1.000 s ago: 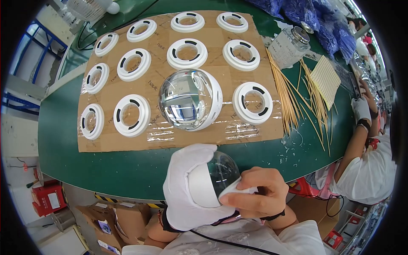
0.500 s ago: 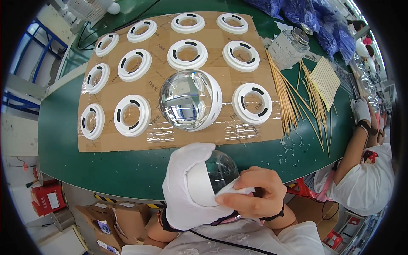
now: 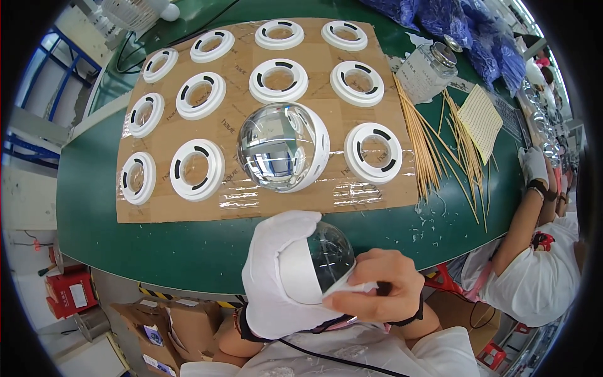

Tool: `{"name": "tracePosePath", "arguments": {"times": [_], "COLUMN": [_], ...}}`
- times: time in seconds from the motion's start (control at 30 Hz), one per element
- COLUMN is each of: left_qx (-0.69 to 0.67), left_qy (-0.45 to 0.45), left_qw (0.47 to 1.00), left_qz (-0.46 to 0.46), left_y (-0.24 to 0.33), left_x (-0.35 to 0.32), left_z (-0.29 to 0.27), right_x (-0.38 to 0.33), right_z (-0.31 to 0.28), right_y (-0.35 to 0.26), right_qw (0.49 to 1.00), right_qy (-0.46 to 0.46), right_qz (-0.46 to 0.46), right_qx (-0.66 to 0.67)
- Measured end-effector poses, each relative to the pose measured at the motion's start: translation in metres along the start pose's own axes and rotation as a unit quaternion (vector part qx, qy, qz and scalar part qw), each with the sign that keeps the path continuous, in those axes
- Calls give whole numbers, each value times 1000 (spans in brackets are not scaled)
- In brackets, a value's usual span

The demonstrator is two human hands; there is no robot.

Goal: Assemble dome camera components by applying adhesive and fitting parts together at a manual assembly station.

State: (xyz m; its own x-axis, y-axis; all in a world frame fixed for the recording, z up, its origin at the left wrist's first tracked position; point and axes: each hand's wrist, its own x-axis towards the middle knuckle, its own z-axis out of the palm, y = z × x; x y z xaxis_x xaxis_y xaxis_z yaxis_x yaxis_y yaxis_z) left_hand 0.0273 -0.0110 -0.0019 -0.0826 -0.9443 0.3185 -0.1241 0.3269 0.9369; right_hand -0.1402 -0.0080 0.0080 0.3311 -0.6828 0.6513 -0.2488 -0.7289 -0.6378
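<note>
My left hand (image 3: 270, 276), in a white glove, wraps round the white base (image 3: 298, 273) of a part with a clear dome (image 3: 333, 251), tilted so the dome points up and to the right. Bare, my right hand (image 3: 383, 286) pinches a white cloth (image 3: 342, 290) between thumb and fingers and presses it to the dome's lower edge. Beyond my hands, a second clear dome (image 3: 276, 147) on a white ring lies on a flat cardboard sheet (image 3: 282, 204). Around it are several white rings (image 3: 374, 154) with black curved strips.
Thin wooden sticks (image 3: 427, 151) lie right of the cardboard, with a glass jar (image 3: 427, 72) and a yellow dotted sheet (image 3: 480, 122). Blue plastic bags (image 3: 490, 44) fill the far right. A co-worker's gloved hand (image 3: 534, 164) is at the right edge. Open cardboard boxes (image 3: 195, 327) stand below the table.
My right hand's fingers have curled a little more and the cloth has shifted along the dome's lower edge. My left hand has kept its grip.
</note>
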Motion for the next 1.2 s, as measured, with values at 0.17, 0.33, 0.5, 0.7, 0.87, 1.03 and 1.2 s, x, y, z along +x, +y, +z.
{"name": "tracePosePath", "arguments": {"times": [0.17, 0.33, 0.5, 0.7, 0.87, 1.03, 1.2], "left_qx": [6, -23, 22, 40, 49, 9, 13], "left_qy": [12, 0, 6, 14, 1, -25, -24], "left_qw": [1000, 1000, 1000, 999, 998, 998, 999], "left_qz": [10, 12, 16, 17, 34, 50, 43], "left_y": [0, -3, -1, 10, 2, -3, -3], "left_x": [0, -1, 0, 3, 0, 1, 1], "left_z": [1, -1, 2, 4, 0, -3, -4], "right_x": [11, -1, 3, 17, 16, 10, 9], "right_z": [-3, 2, 2, 9, 7, 12, 9], "right_y": [-4, 4, -1, 2, 12, 6, 3], "right_qw": [998, 999, 999, 989, 997, 991, 993], "right_qy": [-3, -7, 21, 58, 45, 85, 68], "right_qz": [39, 31, 25, 132, 53, 46, 79], "right_qx": [-43, 12, 6, 5, 45, 91, 58]}}
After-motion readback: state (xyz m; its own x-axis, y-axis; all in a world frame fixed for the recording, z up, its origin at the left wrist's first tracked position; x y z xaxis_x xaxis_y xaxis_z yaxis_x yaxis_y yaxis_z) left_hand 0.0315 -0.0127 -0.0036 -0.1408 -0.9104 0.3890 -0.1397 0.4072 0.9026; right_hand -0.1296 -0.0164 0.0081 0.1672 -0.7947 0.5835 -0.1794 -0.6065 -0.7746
